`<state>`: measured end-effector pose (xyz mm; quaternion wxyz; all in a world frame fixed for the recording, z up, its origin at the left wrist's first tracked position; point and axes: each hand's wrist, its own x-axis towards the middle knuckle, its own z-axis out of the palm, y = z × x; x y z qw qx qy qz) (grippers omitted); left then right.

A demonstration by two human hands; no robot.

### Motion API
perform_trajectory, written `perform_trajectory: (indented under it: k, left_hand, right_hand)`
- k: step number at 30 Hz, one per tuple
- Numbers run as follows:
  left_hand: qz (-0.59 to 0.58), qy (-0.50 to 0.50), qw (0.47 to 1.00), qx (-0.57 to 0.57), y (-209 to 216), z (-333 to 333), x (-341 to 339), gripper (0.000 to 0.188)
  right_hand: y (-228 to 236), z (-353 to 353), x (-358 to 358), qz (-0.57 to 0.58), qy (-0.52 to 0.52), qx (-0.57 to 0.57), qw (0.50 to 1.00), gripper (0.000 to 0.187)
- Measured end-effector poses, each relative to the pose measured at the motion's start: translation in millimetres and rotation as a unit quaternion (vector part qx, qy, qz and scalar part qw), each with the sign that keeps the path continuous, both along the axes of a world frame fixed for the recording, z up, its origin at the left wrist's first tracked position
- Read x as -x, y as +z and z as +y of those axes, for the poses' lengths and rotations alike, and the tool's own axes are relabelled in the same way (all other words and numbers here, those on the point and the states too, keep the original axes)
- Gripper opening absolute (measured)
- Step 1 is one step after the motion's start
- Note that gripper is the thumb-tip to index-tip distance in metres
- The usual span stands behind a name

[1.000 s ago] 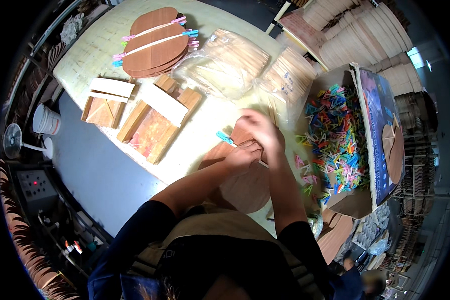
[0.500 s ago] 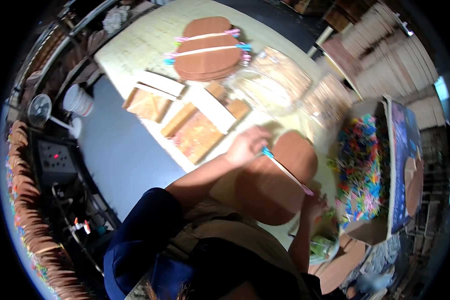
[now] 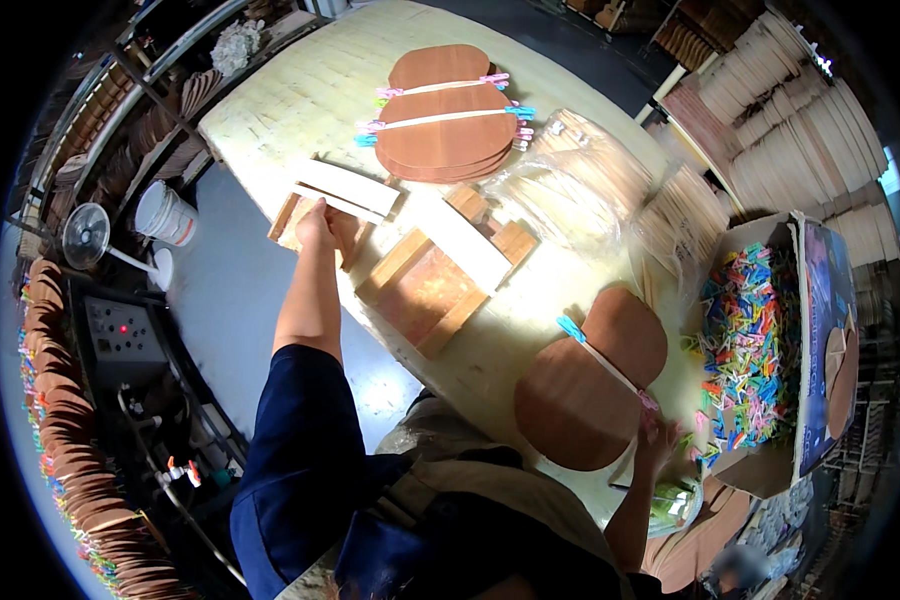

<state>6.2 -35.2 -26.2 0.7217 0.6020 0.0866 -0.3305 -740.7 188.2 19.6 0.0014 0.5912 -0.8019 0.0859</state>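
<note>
My left hand (image 3: 315, 224) reaches into a shallow wooden tray (image 3: 288, 222), its fingers bunched at the edge of the pale wooden strips (image 3: 346, 191) lying across it; what they pinch is partly hidden. On the right, a brown guitar-shaped wooden panel (image 3: 578, 408) lies flat on the table. A pale strip (image 3: 615, 366) spans its waist, clipped by a blue clothespin (image 3: 570, 328) at one end and a pink clothespin (image 3: 648, 400) at the other. My right hand (image 3: 656, 440) is closed at the pink clothespin, by the panel's rim.
A stack of clipped panels (image 3: 448, 140) sits at the back of the table (image 3: 300, 110). Nearer are another wooden tray (image 3: 410, 290) and bagged wood strips (image 3: 590, 160). A carton (image 3: 805, 340) of colourful clothespins (image 3: 750, 350) stands right, with a bowl (image 3: 685, 505) below it.
My left hand has left the blue clothespin and swung left to the wooden tray. My right hand stays by the pink clothespin. The whole view has shifted slightly.
</note>
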Motion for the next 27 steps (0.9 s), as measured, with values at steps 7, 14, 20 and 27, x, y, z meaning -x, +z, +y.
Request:
perform_trajectory:
  k: [7,14,20,27]
  left_hand:
    - [-0.102,0.122,0.978,0.137,13.2,2.9,16.4,0.010]
    - [-0.578,-0.277,0.757,0.125,114.3,73.4,220.6,0.004]
    - [-0.645,-0.528,0.464,0.300,115.2,145.6,400.6,0.008]
    - [-0.597,-0.576,0.459,0.318,100.3,156.6,455.3,0.011]
  right_hand:
    - [10.8,6.3,8.4,-0.406,0.011,0.111,0.907,0.031]
    - [51.2,31.7,-15.1,-0.720,-0.053,0.161,0.673,0.020]
    - [54.8,46.0,-19.6,-0.779,-0.127,0.204,0.579,0.023]
    - [43.0,60.1,-27.7,-0.759,-0.197,0.222,0.579,0.008]
